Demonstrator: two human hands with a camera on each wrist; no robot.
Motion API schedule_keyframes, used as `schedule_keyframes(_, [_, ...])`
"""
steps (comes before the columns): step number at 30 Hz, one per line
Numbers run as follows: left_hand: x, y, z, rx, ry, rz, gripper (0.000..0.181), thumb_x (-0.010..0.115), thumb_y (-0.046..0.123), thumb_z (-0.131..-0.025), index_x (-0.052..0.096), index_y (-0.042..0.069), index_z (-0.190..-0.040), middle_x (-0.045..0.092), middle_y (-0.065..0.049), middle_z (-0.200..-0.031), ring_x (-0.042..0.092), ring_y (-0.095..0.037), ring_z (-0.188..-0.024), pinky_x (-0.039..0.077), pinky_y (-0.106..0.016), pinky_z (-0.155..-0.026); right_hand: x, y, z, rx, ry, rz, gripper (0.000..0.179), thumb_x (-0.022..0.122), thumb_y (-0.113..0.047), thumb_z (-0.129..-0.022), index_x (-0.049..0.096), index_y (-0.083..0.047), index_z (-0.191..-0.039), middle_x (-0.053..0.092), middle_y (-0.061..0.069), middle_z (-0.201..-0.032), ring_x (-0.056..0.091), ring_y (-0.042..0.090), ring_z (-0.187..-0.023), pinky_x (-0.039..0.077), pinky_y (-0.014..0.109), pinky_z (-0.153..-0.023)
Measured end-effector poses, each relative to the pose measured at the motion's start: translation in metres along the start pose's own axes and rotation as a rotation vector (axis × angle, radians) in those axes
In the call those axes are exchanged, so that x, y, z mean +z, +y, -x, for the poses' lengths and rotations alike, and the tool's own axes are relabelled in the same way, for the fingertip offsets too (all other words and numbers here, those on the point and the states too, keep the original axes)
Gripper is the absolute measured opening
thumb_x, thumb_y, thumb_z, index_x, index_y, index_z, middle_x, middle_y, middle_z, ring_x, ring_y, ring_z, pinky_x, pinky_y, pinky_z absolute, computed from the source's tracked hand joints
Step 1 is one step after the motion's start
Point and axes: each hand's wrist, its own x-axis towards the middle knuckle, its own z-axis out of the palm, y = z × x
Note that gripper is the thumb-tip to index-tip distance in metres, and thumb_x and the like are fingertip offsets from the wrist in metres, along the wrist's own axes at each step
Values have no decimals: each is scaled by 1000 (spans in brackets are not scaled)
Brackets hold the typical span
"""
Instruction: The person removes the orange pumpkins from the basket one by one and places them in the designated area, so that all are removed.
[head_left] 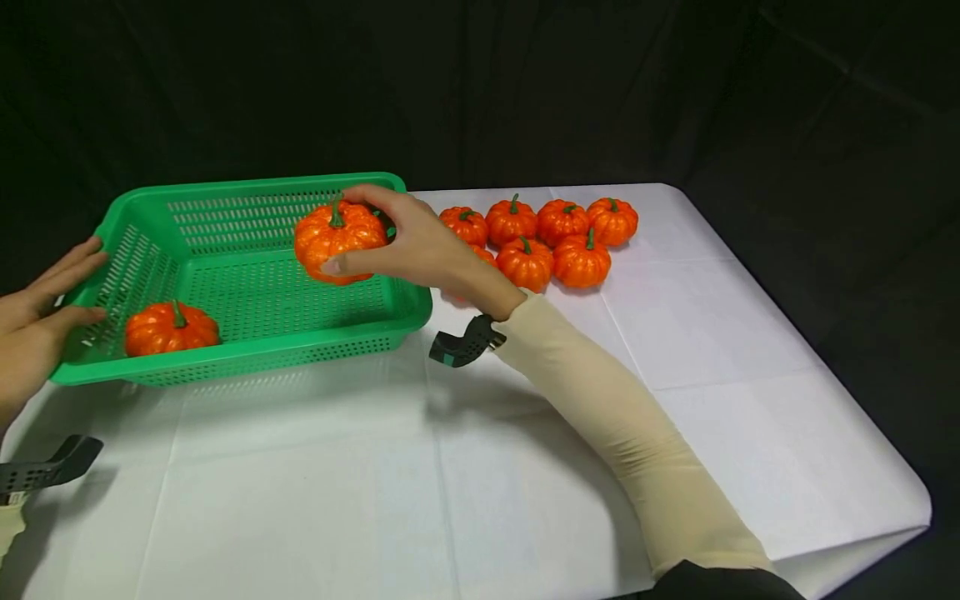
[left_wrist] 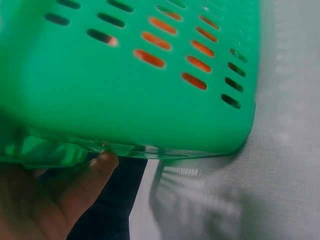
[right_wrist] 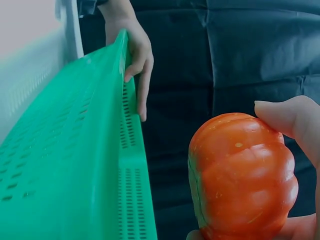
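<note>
My right hand (head_left: 405,237) grips an orange mini pumpkin (head_left: 330,242) with a green stem, fingers behind it and thumb in front, above the right part of a green plastic basket (head_left: 270,346). The right wrist view shows the same pumpkin (right_wrist: 242,175) beside the basket wall. Another pumpkin (head_left: 165,329) sits in the basket's near left corner. My left hand (head_left: 45,321) rests on the basket's left rim, its fingers extended over the edge. In the left wrist view, orange shows through slots in the basket wall (left_wrist: 125,110), and one fingertip touches the rim.
Several more pumpkins (head_left: 525,265) stand grouped on the white-covered table (head_left: 720,333), right of the basket. Dark cloth (head_left: 525,92) hangs behind the table. A black wrist mount (head_left: 465,342) is strapped below my right hand.
</note>
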Motion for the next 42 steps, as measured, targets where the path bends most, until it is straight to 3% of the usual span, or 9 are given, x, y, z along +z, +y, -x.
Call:
schedule_keyframes(4, [2, 46, 13, -25, -9, 4, 61, 39, -9, -90, 33, 17, -145, 21, 15, -150, 12, 0, -134, 4, -25, -109, -10, 13, 3, -56, 20, 24, 65, 77, -37, -73, 50, -19, -129, 53, 0, -116, 52, 16, -100, 49, 28, -80])
schedule_keyframes(9, [3, 71, 21, -61, -24, -29, 56, 36, -6, -93, 28, 10, -146, 18, 15, -151, 10, -1, -135, 4, -30, -110, -22, 25, 10, -65, 54, 81, 69, 76, -43, -71, 49, -22, -131, 54, -2, -115, 52, 15, -100, 50, 29, -79])
schedule_keyframes(12, [2, 62, 19, -55, -27, -32, 57, 37, -6, -93, 28, 10, -146, 17, 14, -151, 9, -2, -136, 3, -30, -110, -28, 28, 14, -58, 67, 82, 68, 76, -44, -71, 50, -22, -130, 54, -2, -115, 52, 16, -99, 50, 31, -77])
schedule_keyframes(18, [1, 1, 3, -17, -9, -30, 64, 43, -6, -90, 34, 26, -144, 21, 17, -150, 12, -3, -136, 6, -26, -109, -36, 22, 27, -19, 90, 52, 64, 76, -36, -73, 50, -19, -129, 54, 0, -115, 53, 18, -99, 51, 34, -75])
schedule_keyframes(21, [0, -7, 1, -10, -5, -52, 65, 44, -6, -90, 34, 27, -144, 21, 18, -150, 13, -3, -135, 6, -26, -109, -39, 14, 37, -16, 96, -19, 60, 75, -27, -75, 50, -15, -128, 55, 4, -116, 53, 20, -102, 50, 34, -81])
schedule_keyframes(27, [1, 28, 9, -57, -20, -9, 61, 42, -6, -91, 33, 22, -145, 19, 16, -150, 9, -7, -137, 1, -31, -109, -47, 7, 50, -15, 115, -75, 56, 74, -21, -77, 50, -12, -127, 55, 7, -116, 53, 23, -102, 50, 38, -81])
schedule_keyframes(33, [1, -7, 2, -15, -3, -46, 65, 43, -4, -91, 34, 32, -143, 21, 20, -149, 12, 0, -134, 3, -30, -109, -57, 11, 56, -18, 148, -45, 53, 74, -22, -78, 51, -12, -125, 56, 8, -114, 54, 23, -101, 50, 37, -81])
schedule_keyframes(36, [1, 15, 7, -38, -24, -41, 62, 41, -5, -92, 31, 26, -145, 18, 17, -151, 8, -4, -136, 1, -34, -110, -63, 16, 57, -31, 157, -60, 51, 73, -21, -79, 51, -11, -124, 56, 9, -114, 55, 24, -102, 49, 37, -83])
schedule_keyframes(42, [1, 29, 10, -45, -27, -41, 60, 39, -5, -92, 29, 20, -146, 17, 18, -151, 8, -1, -136, 2, -34, -110, -77, 28, 59, -24, 196, -41, 51, 75, -24, -78, 53, -14, -123, 56, 7, -115, 54, 23, -102, 48, 36, -85])
